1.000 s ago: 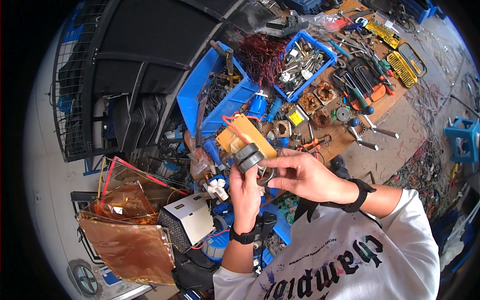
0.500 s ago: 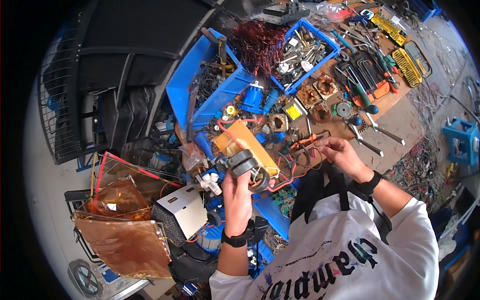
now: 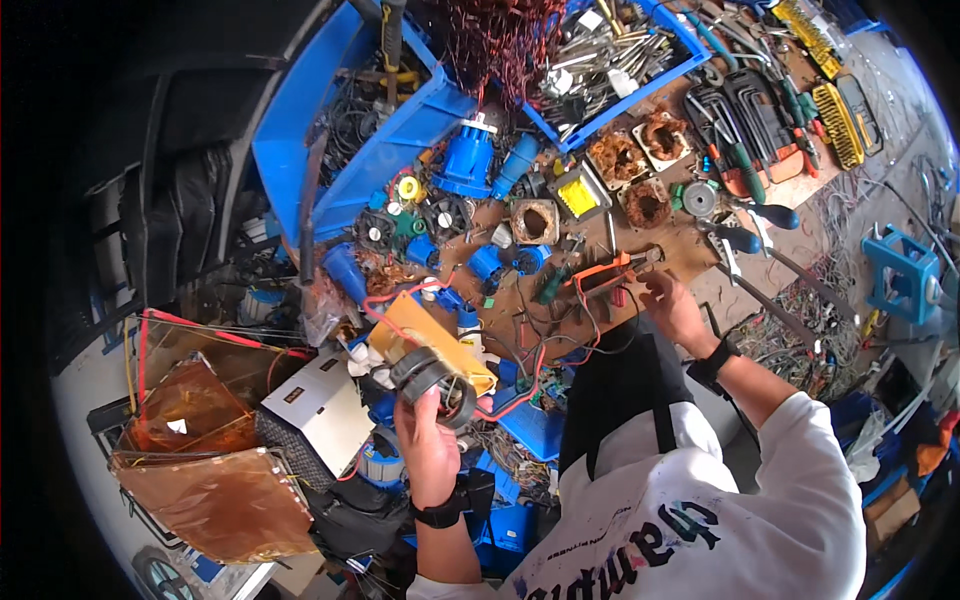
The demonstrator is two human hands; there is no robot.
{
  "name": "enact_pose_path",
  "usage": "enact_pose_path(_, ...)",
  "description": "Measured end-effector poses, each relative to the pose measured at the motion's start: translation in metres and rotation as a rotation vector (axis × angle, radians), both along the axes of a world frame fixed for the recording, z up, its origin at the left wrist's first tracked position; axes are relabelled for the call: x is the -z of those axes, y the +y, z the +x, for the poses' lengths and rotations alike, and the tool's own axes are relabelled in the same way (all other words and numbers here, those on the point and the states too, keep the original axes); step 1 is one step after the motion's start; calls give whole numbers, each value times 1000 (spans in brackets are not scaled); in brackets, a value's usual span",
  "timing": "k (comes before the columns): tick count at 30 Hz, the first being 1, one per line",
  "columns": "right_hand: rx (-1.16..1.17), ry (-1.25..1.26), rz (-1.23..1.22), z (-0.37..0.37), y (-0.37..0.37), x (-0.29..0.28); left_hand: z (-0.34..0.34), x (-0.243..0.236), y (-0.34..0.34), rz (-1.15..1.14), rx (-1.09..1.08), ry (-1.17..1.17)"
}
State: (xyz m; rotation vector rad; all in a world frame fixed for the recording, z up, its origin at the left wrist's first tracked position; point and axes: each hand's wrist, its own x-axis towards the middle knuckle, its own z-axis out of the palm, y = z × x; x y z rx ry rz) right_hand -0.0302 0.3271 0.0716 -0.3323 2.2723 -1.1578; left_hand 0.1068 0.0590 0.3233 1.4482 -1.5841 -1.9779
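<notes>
My left hand [image 3: 430, 455] is closed around a black double-ring part [image 3: 420, 372], its thumb against the lower rim. A yellow rectangular block [image 3: 435, 335] sits right behind the rings, and a red wire [image 3: 543, 365] trails off beside it. I cannot tell how block and rings are joined. Over the bench's near edge, my right hand [image 3: 678, 315] has bent fingers slightly apart, with nothing visible in them. Just left of its fingertips lies an orange-handled tool [image 3: 603, 268] among dark and red wires.
Blue bins [image 3: 385, 150] stand at the back, one holding metal pieces [image 3: 600, 65]. Rusty square motor parts [image 3: 648, 203], hex keys [image 3: 745, 105] and long-bladed, blue-handled cutters [image 3: 770, 280] cover the right side. A white box [image 3: 325, 400] stands at left; a blue stool [image 3: 900, 270] stands at far right.
The view has shifted closer over the bench. My right hand has come away from the orange-handled tool, which now lies apart from it. The left hand keeps its hold on the black rings.
</notes>
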Motion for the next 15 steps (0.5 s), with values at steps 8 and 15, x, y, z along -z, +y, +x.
enact_pose_path(8, 527, -821, -189, 5, -43, 21, 60, 46, -34, -87, -29, -174)
enact_pose_path(15, 549, -824, -179, 4, -56, 42, 79, 46, -46, -7, -94, -81)
